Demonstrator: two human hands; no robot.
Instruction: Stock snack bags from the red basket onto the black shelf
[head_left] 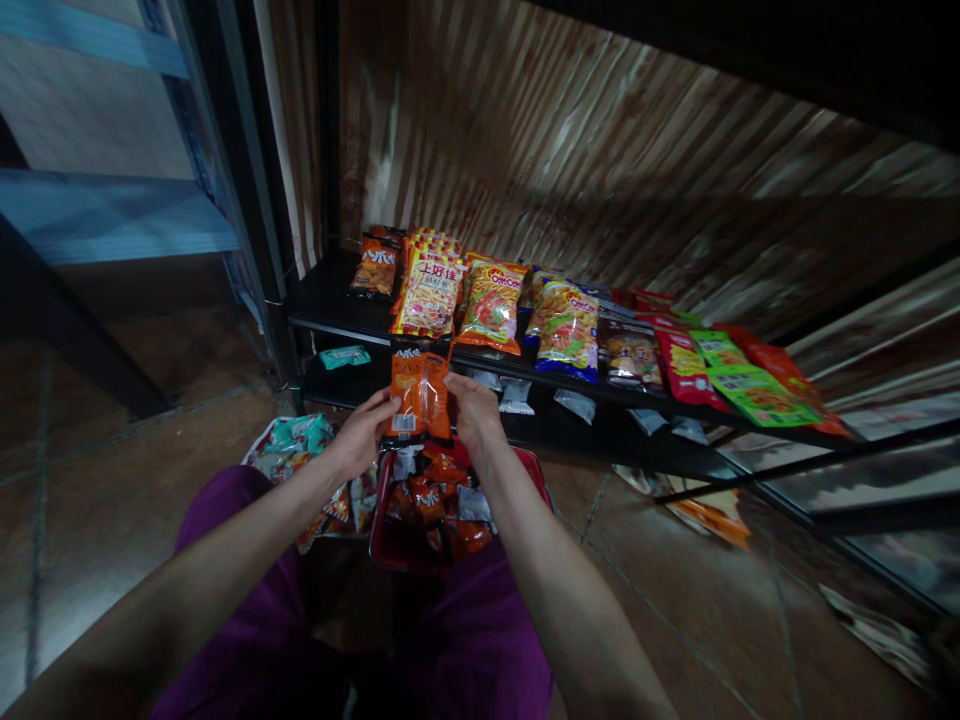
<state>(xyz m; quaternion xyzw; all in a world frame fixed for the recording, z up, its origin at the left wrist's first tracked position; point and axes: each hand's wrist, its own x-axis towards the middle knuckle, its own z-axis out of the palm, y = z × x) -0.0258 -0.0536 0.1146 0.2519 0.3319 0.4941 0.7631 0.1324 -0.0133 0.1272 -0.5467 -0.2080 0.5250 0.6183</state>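
An orange snack bag [422, 392] is held upright between my two hands, over the red basket and in front of the shelf edge. My left hand [365, 432] pinches its left side, fingers closed. On the opposite side my right hand [472, 405] grips the bag's edge with closed fingers. Below, a red basket [381, 540] contains several orange and silver snack bags [429, 498]. Just behind the held bag stands a pile of yellow and red snack bags [427, 290] on the black shelf [319, 300], with another orange bag [375, 265] to its left.
Farther right on the shelf are orange [491, 300], blue-edged [568, 325] and green bags [761, 393]. A teal packet [345, 357] and silver packets [576, 405] lie on the lower shelf. Beside the basket sits a second container [259, 440] of packets. A blue-slatted rack [112, 215] stands left.
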